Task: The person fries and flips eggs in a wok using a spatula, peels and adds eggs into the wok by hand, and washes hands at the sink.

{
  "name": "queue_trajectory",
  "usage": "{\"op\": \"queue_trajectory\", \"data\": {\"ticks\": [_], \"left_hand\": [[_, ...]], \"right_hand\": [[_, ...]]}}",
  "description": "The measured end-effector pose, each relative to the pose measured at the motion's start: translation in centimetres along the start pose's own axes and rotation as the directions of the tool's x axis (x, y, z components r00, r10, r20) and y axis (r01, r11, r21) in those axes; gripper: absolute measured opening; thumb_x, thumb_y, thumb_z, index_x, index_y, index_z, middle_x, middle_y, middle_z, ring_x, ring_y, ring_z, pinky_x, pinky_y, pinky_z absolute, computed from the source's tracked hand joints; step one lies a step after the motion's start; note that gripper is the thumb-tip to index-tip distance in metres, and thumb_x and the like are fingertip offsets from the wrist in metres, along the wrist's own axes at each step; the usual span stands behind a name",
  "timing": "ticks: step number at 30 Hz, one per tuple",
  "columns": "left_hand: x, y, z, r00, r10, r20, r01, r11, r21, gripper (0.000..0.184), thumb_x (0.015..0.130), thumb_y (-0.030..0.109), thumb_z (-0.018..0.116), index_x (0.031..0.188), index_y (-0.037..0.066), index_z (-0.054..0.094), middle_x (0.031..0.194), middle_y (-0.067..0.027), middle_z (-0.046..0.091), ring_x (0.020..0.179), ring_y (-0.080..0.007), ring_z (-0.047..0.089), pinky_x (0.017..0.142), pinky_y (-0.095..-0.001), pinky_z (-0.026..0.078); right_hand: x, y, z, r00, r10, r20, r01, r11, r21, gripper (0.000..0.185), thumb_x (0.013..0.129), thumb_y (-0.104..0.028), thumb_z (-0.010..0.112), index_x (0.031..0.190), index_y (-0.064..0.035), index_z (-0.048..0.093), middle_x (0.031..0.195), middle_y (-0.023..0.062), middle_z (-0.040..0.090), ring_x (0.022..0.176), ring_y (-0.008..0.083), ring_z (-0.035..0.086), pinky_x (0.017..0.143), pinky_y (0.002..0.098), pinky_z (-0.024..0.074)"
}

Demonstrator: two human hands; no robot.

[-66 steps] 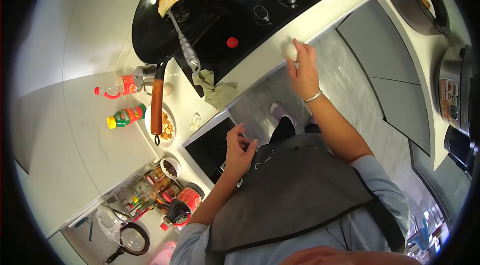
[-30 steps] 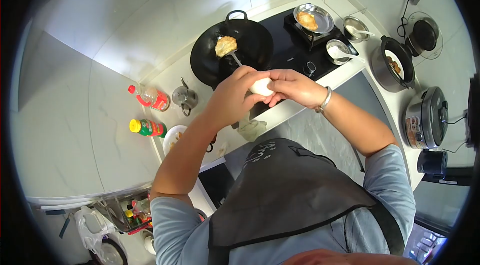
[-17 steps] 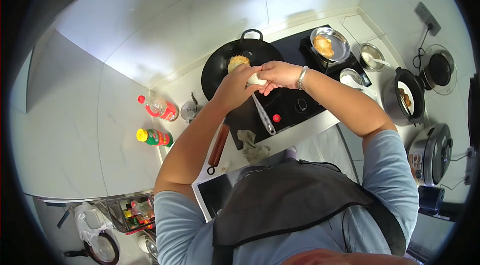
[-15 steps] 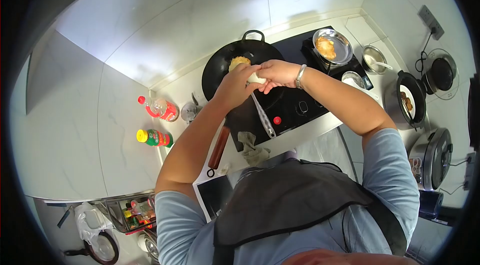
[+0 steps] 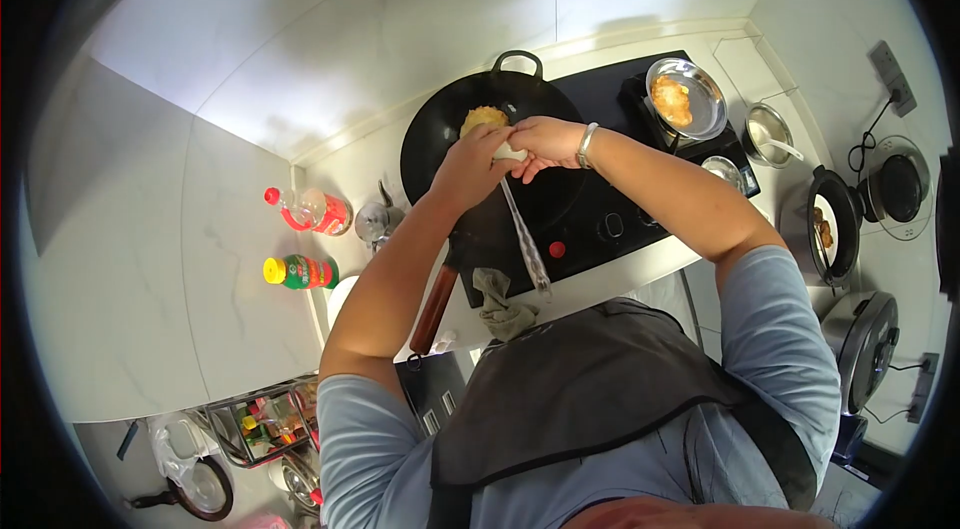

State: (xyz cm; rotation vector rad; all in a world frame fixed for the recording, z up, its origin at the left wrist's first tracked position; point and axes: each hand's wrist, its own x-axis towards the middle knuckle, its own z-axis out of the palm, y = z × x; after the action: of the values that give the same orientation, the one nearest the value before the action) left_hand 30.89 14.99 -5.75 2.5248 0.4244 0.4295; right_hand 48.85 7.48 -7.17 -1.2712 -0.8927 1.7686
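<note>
Gripping a white egg (image 5: 510,152) between them, the hands (image 5: 468,171) (close together) hover above the wok (image 5: 428,141).

Glossy hob (image 5: 585,229), metal wok (image 5: 440,119)
Shiny metal spatula (image 5: 525,247), wooden wok handle (image 5: 433,311), matt cloth (image 5: 502,309) below centre; polished metal dish (image 5: 710,94) upper right; plastic bottles (image 5: 312,272) left.

Pale veined wall (image 5: 115,199), white counter (image 5: 630,269)
</note>
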Motion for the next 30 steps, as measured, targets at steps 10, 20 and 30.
{"op": "queue_trajectory", "data": {"ticks": [10,20,30], "left_hand": [[0.7,-2.0,1.6,1.0,-0.01,0.003,0.01,1.0,0.006,0.048,0.078,0.017,0.069,0.123,0.007,0.056,0.107,-0.0135,0.058,0.101,-0.0325,0.057,0.086,-0.0392,0.047],[0.8,-2.3,1.4,1.0,0.031,0.002,-0.031,0.999,-0.028,0.051,0.079,0.024,0.071,0.123,0.004,0.057,0.108,-0.0127,0.059,0.1,-0.0309,0.059,0.084,-0.0384,0.048],[0.8,-3.8,1.3,0.999,-0.013,0.034,0.02,0.978,-0.206,0.047,0.08,0.016,0.071,0.124,0.007,0.058,0.115,-0.0125,0.059,0.1,-0.0275,0.059,0.085,-0.0336,0.048]], "right_hand": [[1.9,0.8,-0.7,0.996,0.063,-0.055,-0.062,0.998,0.01,0.022,0.09,-0.011,0.043,0.101,0.0027,0.057,0.084,0.0098,0.06,0.069,0.0175,0.06,0.063,0.0322,0.0542],[2.1,0.8,-1.0,0.998,0.065,-0.023,-0.066,0.998,-0.024,0.021,0.09,-0.011,0.043,0.098,0.002,0.059,0.082,0.0096,0.06,0.07,0.0173,0.06,0.063,0.0319,0.0534],[1.6,0.7,-0.7,0.993,0.07,-0.099,-0.078,0.994,-0.081,0.024,0.091,-0.013,0.044,0.101,0.0022,0.059,0.086,0.0087,0.06,0.072,0.0167,0.06,0.062,0.0306,0.0535]]}}
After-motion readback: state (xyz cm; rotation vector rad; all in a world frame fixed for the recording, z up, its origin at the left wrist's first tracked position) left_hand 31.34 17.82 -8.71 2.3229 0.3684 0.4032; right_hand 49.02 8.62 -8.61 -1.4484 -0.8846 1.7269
